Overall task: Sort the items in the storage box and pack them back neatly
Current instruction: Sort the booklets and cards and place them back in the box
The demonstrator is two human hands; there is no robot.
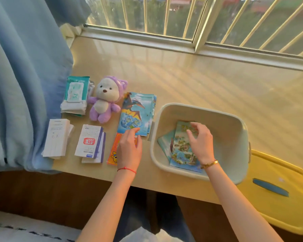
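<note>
Beige window ledge (191,81); lower centre, left hand (129,149) rests curled fingers on dinosaur sheets (135,112); right hand (198,142), fingers curled, touches map sheets (181,151) inside storage box (241,130); plush bear (104,99) upper left.

One storage box (241,130), one yellow lid (276,172), one plush bear (103,100), one wipes pack (75,95), two hands; the stacked cards and booklets cannot be counted.
</note>
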